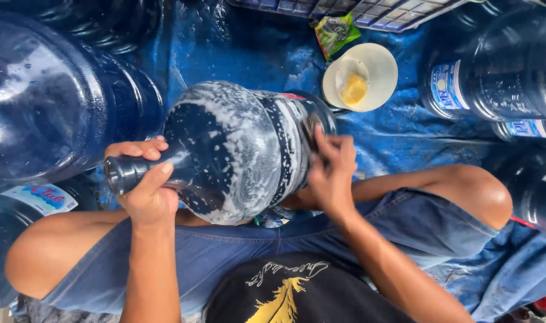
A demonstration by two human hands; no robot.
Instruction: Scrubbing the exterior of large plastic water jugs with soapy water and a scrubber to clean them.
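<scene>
Large dark-blue translucent plastic water jug [237, 149], foam-coated, lies sideways across lap. Left hand [146, 185] wraps neck tight; right hand [331, 170] presses fingers flat on body, something small under them, unclear what. Judged empty, light, rigid, slippery; neck safest hold.

The large dark blue plastic water jug [237, 149] looks glossy, streaked with white soap foam. The crumpled blue tarpaulin [398, 137] shines wet. The round cream plastic bowl [377, 63] looks smooth; the denim shorts [404, 224] matt cloth.
</scene>
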